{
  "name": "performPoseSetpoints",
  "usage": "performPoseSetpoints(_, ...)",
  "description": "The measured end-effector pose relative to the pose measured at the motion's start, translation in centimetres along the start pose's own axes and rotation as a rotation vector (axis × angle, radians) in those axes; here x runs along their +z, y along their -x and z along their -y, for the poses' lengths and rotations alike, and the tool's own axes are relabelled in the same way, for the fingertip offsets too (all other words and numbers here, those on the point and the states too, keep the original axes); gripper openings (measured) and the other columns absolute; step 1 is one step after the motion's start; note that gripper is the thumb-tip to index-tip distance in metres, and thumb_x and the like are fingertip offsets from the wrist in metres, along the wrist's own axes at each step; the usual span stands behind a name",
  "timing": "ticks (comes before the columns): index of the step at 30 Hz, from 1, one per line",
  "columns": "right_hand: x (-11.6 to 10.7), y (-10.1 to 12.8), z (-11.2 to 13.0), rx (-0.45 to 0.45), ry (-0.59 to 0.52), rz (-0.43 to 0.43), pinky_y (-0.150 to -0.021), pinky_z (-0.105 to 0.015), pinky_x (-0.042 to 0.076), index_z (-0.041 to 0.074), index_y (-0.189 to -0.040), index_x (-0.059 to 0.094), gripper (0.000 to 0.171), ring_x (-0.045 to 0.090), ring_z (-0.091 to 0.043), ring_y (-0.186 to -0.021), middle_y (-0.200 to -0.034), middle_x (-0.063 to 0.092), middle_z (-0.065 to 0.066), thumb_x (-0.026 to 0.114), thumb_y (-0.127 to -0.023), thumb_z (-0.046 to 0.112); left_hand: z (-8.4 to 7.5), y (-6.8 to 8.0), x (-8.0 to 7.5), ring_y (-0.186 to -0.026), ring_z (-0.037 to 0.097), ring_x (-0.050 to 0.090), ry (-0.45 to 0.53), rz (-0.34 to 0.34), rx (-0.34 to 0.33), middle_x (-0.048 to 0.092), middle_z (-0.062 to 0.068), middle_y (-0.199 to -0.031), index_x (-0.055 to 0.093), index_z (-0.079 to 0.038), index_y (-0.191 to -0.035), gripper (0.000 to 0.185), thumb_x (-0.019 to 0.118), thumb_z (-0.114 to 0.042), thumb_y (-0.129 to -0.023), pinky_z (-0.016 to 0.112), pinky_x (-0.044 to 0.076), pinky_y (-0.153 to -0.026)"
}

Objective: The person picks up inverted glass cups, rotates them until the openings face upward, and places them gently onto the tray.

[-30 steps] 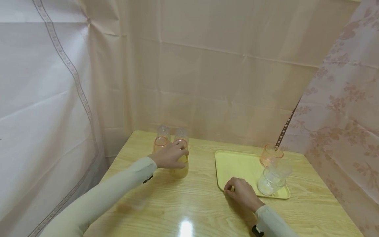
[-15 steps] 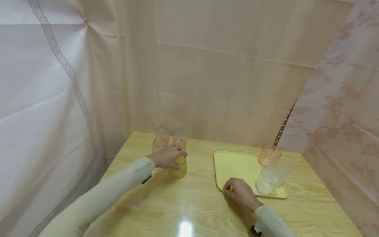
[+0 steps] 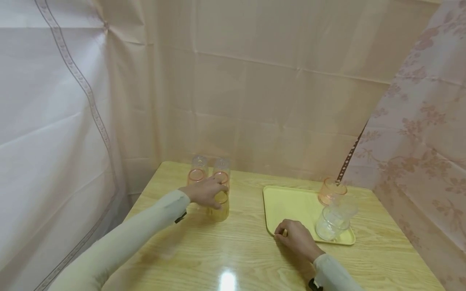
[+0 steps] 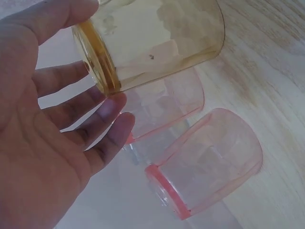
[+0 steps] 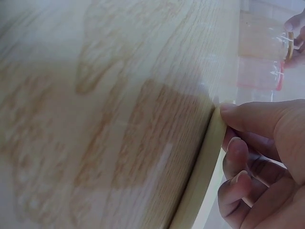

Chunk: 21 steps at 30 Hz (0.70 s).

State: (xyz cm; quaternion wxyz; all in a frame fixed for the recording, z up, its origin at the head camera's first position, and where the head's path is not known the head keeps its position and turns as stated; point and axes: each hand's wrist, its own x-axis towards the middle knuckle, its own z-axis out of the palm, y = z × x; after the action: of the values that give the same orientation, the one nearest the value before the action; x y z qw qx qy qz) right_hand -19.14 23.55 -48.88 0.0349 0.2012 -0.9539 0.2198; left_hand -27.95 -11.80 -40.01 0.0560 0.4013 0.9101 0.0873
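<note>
My left hand reaches over the near end of a group of upside-down tumblers. Its thumb and fingers span the thick base of a yellow tumbler, which stands mouth down on the table. Right behind it are two pink tumblers, with clear tumblers at the back. My right hand pinches the near left edge of a yellow tray, its thumb on the rim and other fingers curled. At the tray's right end are a pink tumbler and clear tumblers.
The wooden table bears the tumblers on its far left side and the tray on its right. A beige cloth curtain hangs behind the table, a white sheet on the left, and a flowered cloth on the right.
My left hand has shifted slightly left and down, its thumb closer along the yellow tumbler. My right hand stays at the tray's edge. The tumblers keep their places.
</note>
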Motion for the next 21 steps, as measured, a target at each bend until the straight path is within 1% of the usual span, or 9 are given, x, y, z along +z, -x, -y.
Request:
performPoseSetpoints(5, -0.13, 0.03, -0.02, -0.015, 0.001, -0.006, -0.057, -0.022, 0.046, 0.019, -0.082, 0.076, 0.012, 0.053, 0.001, -0.067, -0.083, 0.065, 0.013, 0.084, -0.085, 0.011, 0.0, -0.13, -0.14, -0.131, 0.033, 0.048, 0.002, 0.02, -0.005, 0.056, 0.014, -0.137, 0.062, -0.003, -0.136, 0.059, 0.081, -0.032, -0.088, 0.047, 0.044, -0.106)
performPoseSetpoints(9, -0.26, -0.01, -0.16, -0.017, -0.002, -0.007, -0.058, -0.022, 0.046, 0.02, -0.082, 0.076, 0.013, 0.053, 0.001, -0.067, -0.082, 0.065, 0.014, 0.084, -0.085, 0.01, -0.03, -0.17, -0.2, -0.126, 0.033, 0.052, 0.017, 0.006, -0.006, 0.058, 0.012, -0.133, 0.064, -0.004, -0.132, 0.058, 0.084, -0.032, -0.086, 0.047, 0.046, -0.104)
performPoseSetpoints(13, -0.3, -0.14, -0.24, -0.019, -0.003, -0.004, -0.059, -0.023, 0.046, 0.02, -0.082, 0.076, 0.012, 0.053, 0.001, -0.068, -0.082, 0.064, 0.014, 0.084, -0.085, 0.012, 0.29, -0.41, -0.09, -0.115, 0.027, 0.058, 0.061, -0.016, 0.018, 0.064, 0.007, -0.122, 0.068, -0.005, -0.125, 0.053, 0.087, -0.03, -0.082, 0.043, 0.049, -0.099)
performPoseSetpoints(16, -0.29, -0.17, -0.26, -0.016, -0.011, 0.002, -0.059, -0.023, 0.047, 0.021, -0.082, 0.076, 0.012, 0.054, 0.0, -0.069, -0.082, 0.064, 0.014, 0.084, -0.086, 0.012, 0.33, -0.58, -0.09, -0.109, 0.022, 0.06, 0.07, -0.018, 0.033, 0.065, 0.004, -0.117, 0.069, -0.007, -0.121, 0.05, 0.088, -0.03, -0.081, 0.039, 0.051, -0.096)
performPoseSetpoints(21, -0.05, 0.05, -0.31, -0.002, -0.021, 0.014, -0.059, -0.023, 0.047, 0.02, -0.082, 0.076, 0.012, 0.054, 0.0, -0.068, -0.083, 0.065, 0.013, 0.083, -0.086, 0.012, 0.04, -0.64, 0.07, -0.104, 0.018, 0.061, 0.066, -0.015, 0.02, 0.065, 0.003, -0.115, 0.07, -0.007, -0.121, 0.051, 0.088, -0.033, -0.081, 0.036, 0.053, -0.091)
